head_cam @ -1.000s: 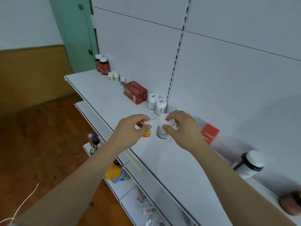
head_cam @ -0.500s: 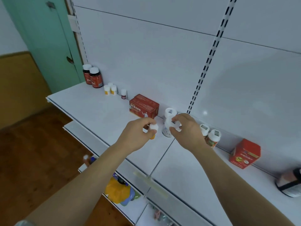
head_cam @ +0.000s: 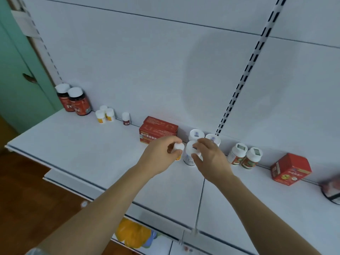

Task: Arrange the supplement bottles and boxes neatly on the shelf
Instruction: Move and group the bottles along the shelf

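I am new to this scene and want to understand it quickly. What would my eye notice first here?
First, the two hands at the middle of the white shelf: the left hand pinches a small white-capped bottle, and the right hand holds a white bottle beside it. Then the red boxes against the back wall behind the hands, and two dark bottles at the far left.

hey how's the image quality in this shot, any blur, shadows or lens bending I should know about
Head view: wide-angle bending bows the slotted upright and shelf edge; a soft rounded shadow falls on the back panel; light is even, without harsh glare; the dark-banded bottle at the right border is smeared and cut off; both hands and their bottles are slightly soft.
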`<state>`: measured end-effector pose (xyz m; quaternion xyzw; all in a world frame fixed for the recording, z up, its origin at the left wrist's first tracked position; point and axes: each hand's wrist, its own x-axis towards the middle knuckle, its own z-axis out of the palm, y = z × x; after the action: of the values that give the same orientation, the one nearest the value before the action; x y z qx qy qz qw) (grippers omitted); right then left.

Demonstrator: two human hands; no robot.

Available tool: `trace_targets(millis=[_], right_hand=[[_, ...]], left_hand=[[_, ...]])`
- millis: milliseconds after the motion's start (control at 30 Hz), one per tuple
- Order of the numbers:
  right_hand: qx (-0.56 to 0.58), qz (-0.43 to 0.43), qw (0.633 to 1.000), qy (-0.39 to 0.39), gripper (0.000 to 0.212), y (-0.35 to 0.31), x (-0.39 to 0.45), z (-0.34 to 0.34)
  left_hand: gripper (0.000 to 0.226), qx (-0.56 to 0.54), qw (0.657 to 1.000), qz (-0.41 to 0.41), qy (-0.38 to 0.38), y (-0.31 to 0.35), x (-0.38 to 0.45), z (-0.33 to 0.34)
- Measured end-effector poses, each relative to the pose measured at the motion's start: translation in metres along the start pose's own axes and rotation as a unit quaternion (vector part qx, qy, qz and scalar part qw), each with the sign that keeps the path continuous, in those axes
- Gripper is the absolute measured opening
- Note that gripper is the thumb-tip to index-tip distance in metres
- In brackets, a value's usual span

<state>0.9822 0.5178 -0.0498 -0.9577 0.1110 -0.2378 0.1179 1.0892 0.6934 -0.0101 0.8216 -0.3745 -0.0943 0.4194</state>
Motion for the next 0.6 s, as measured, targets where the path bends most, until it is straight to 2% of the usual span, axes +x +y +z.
trace_targets(millis=[367,467,600], right_hand=[[-0.109,0.081,0.991,0.016,0.03,-0.039,-0.003,0.002],[-0.125,0.059,0.989,0.05,0.032,-0.062,0.0,0.003],[-0.085,0.016,0.994,0.066,0.03,-0.1,0.022,0.013]], left_hand=[[0.028,-0.043,0.997,0.046,-0.045,-0.042,0.011,-0.049],[0.029,-0.042,0.997,0.059,-0.039,-0.057,0.01,-0.064],[0.028,-0.025,0.998,0.051,-0.027,-0.075,0.013,-0.089]])
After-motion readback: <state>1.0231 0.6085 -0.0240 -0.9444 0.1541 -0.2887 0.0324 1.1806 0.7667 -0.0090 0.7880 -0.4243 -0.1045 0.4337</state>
